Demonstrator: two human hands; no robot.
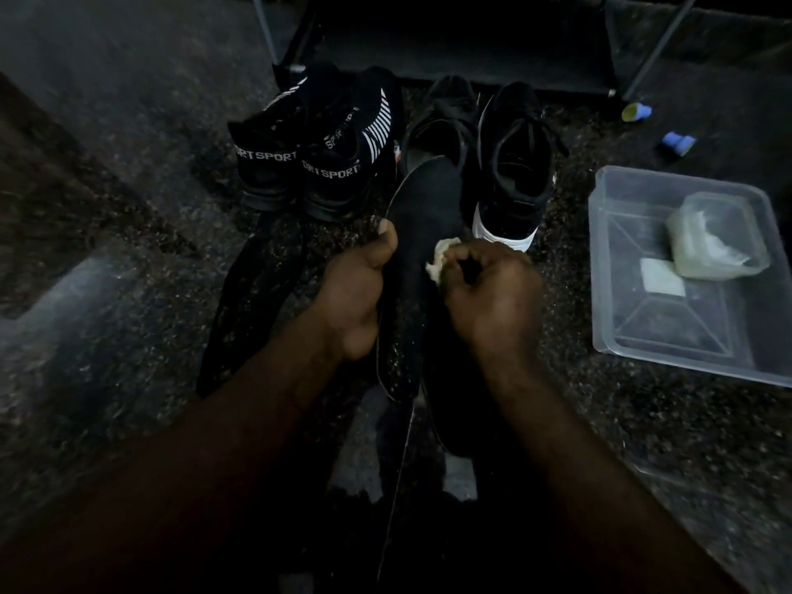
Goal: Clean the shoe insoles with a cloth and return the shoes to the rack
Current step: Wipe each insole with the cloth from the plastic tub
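Head view showed a dim, speckled floor where the left hand held a black insole by its left edge, thumb pressed on top, its grip clamped on the insole. The right hand was closed around a small pale cloth, pressing it against the insole's upper face near the middle. Beyond the insole stood two pairs of shoes: black sport shoes with white lettering on the left, and black lace-up shoes with white heels on the right, just before the foot of a dark rack. Another dark insole lay on the floor beside the left hand. To the right sat a clear plastic tray holding a smaller clear container.
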